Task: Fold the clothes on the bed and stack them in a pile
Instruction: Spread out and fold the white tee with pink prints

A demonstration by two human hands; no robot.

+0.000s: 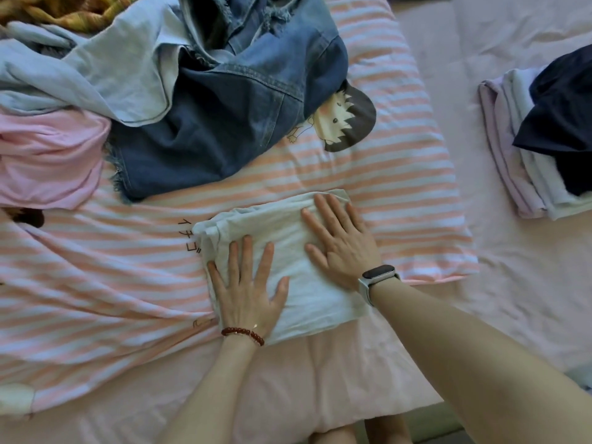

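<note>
Both hands are lying flat, fingers straight and spread, pressing on the folded white garment [282, 264] at the centre of the frame. The left hand [248, 293] is covering its lower-left part; the right hand [339, 241] is resting on its upper-right part. Neither hand is gripping anything.

The garment is lying as a compact rectangle, its long axis running from the upper left to the lower right of the frame, on top of a pink-and-white striped garment [400, 187] spread over the bed [519, 299].

Key relation: the pile of folded clothes [525, 174] is sitting at the right of the frame, well apart from the white garment and up-right of it. The right hand is the nearer one to that pile. Judgement: the fold looks finished, and the coming move is a lift and carry to the right.

Room for moving: the path to the right is crossing only flat striped cloth and bare pink sheet. The garment's lower and right edges are showing free for fingers to slide under. The dark top piece [563, 123] of the pile is lying rumpled, so a level landing may be uncertain.

Still unfolded at the upper left: denim piece [224, 123], pale blue garment [105, 75], pink garment [48, 161].
</note>
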